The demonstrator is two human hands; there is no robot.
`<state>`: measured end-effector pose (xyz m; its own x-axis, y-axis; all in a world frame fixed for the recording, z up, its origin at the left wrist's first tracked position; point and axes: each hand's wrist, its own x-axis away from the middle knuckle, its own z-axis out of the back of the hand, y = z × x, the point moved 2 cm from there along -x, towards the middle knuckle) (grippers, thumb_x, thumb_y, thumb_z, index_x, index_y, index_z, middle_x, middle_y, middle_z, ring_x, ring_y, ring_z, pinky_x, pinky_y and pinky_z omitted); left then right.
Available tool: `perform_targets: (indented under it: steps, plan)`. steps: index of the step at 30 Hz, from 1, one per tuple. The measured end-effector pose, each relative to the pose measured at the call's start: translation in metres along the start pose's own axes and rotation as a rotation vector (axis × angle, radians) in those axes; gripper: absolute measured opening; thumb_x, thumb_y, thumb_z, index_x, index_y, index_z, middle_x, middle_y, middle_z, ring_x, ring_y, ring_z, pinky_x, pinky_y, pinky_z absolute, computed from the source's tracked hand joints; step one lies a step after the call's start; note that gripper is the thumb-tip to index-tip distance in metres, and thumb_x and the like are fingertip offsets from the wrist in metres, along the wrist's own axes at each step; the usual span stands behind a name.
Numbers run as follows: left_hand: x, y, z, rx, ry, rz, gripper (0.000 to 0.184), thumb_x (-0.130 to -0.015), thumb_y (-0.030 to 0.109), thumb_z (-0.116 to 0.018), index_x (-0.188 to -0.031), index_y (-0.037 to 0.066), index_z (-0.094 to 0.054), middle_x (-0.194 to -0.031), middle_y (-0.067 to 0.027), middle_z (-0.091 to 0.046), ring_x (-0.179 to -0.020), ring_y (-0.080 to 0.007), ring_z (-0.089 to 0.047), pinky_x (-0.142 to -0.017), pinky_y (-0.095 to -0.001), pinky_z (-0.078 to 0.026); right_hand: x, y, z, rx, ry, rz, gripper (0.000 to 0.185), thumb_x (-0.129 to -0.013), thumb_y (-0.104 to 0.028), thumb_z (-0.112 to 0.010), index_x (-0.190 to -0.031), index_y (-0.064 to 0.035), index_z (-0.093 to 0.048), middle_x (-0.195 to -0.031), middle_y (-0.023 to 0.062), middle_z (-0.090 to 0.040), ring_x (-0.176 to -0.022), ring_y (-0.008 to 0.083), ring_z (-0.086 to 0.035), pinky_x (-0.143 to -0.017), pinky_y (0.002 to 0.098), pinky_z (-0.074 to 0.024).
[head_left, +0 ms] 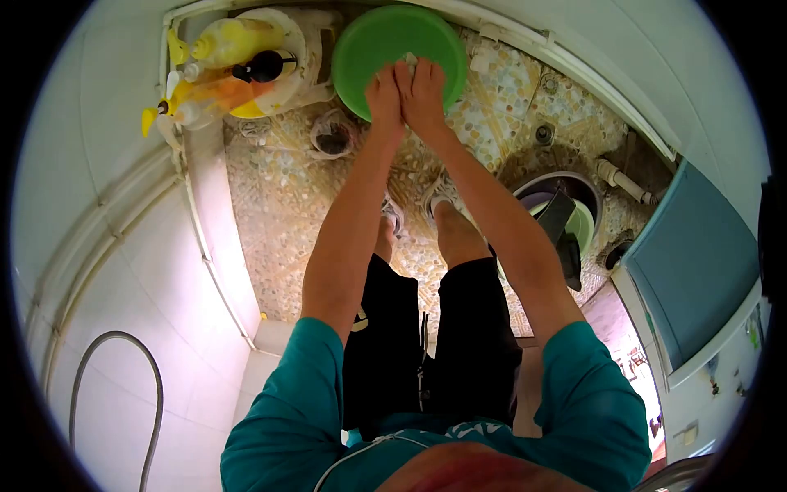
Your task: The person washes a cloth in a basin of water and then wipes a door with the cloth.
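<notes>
Both of my hands meet over a round green basin [357, 61] on the floor, near its front rim. My left hand [384, 100] and my right hand [421, 92] are pressed side by side with their fingers closed. A small pale, greyish bit of something [410, 59] shows at the fingertips between them. Its kind cannot be made out, and the rest of it is hidden by the hands. The bottom of the basin looks plain green around my hands.
Left of the basin, a pale stool [316, 70] carries several yellow and orange bottles [238, 43]. A dark-mouthed round object [332, 139] lies below it. Nested basins [586, 225] with a dark object stand right, near a drain [544, 134] and pipe [620, 178]. A hose [115, 334] hangs left.
</notes>
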<state>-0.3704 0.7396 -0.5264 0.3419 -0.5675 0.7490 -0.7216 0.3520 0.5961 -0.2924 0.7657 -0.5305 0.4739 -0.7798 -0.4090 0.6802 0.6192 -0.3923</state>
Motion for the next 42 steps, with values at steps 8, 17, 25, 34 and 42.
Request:
perform_targets:
  steps: [8,17,25,34,42]
  plan:
    - [-0.012,0.01,-0.004,-0.022,0.019,-0.167,0.028,-0.101,0.023,-0.053,-0.077,0.008,-0.054,-0.074,-0.0006,-0.053,-0.063,-0.012,-0.044,-0.055,-0.0354,-0.038,-0.025,0.0,-0.002,-0.659,-0.261,-0.68,0.04,-0.103,-0.035,-0.052,-0.094,0.0033,-0.043,-0.079,0.0312,-0.058,-0.072,0.0509,-0.057,-0.063,0.0549,-0.0453]
    - [-0.034,-0.005,0.024,-0.295,-0.068,-0.32,0.038,-0.105,0.027,-0.048,-0.072,0.01,-0.053,-0.074,0.0005,-0.054,-0.057,-0.0129,-0.042,-0.051,-0.0338,-0.036,-0.023,0.001,0.0,-0.438,-0.526,-0.554,0.031,-0.104,-0.029,-0.05,-0.101,0.0023,-0.047,-0.081,0.0271,-0.06,-0.074,0.0458,-0.062,-0.058,0.0543,-0.0465]
    - [-0.046,-0.034,0.05,-0.521,0.24,-0.126,0.047,-0.106,0.034,-0.042,-0.14,0.002,-0.048,-0.118,-0.019,-0.064,-0.1,-0.0276,-0.064,-0.083,-0.0424,-0.051,0.016,0.052,-0.049,-0.361,-0.358,-0.567,0.024,-0.101,-0.022,-0.06,-0.107,0.0001,-0.054,-0.092,0.0233,-0.055,-0.075,0.0363,-0.059,-0.065,0.0461,-0.0472]
    - [-0.094,-0.101,0.105,-0.334,0.034,0.009,0.044,-0.102,0.022,-0.052,-0.138,-0.003,-0.05,-0.13,-0.017,-0.059,-0.115,-0.0303,-0.061,-0.093,-0.043,-0.052,0.098,0.11,-0.157,-0.17,-0.352,-0.151,0.041,-0.086,-0.003,-0.063,-0.126,-0.0064,-0.057,-0.11,0.0219,-0.057,-0.092,0.0408,-0.059,-0.083,0.0511,-0.0512]
    - [-0.114,-0.117,0.115,-0.517,-0.027,-0.007,0.042,-0.102,0.02,-0.051,-0.136,-0.003,-0.051,-0.124,-0.0163,-0.063,-0.108,-0.0278,-0.063,-0.086,-0.0396,-0.054,0.111,0.113,-0.223,-0.119,-0.642,-0.302,0.046,-0.084,-0.01,-0.067,-0.13,-0.009,-0.058,-0.118,0.0229,-0.064,-0.104,0.0409,-0.063,-0.087,0.0504,-0.0532]
